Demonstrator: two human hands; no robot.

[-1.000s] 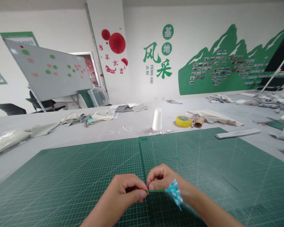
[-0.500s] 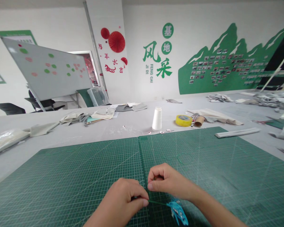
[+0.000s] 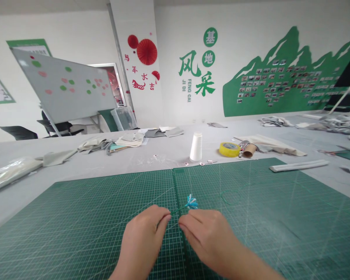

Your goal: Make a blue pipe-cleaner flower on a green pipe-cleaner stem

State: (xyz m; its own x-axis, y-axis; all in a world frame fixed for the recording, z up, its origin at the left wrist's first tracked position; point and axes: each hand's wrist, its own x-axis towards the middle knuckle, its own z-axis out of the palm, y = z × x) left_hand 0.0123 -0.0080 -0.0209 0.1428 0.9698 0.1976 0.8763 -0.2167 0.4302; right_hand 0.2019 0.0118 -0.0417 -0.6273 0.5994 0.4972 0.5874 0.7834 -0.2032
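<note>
Blue flower (image 3: 191, 202) swung forward | left hand (image 3: 144, 235): green stem (image 3: 179, 210) | plastic bag (image 3: 11, 172): contents pale

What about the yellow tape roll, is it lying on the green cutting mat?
No, the yellow tape roll lies on the grey table beyond the green cutting mat, beside a brown tube.

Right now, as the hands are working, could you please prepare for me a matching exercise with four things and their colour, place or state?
1. tape roll
2. left hand
3. thread cone
4. blue tuft

A. white, standing upright
B. at the end of the green stem
C. yellow and round
D. fingers pinching the stem

Pairs: 1-C, 2-D, 3-A, 4-B
</note>
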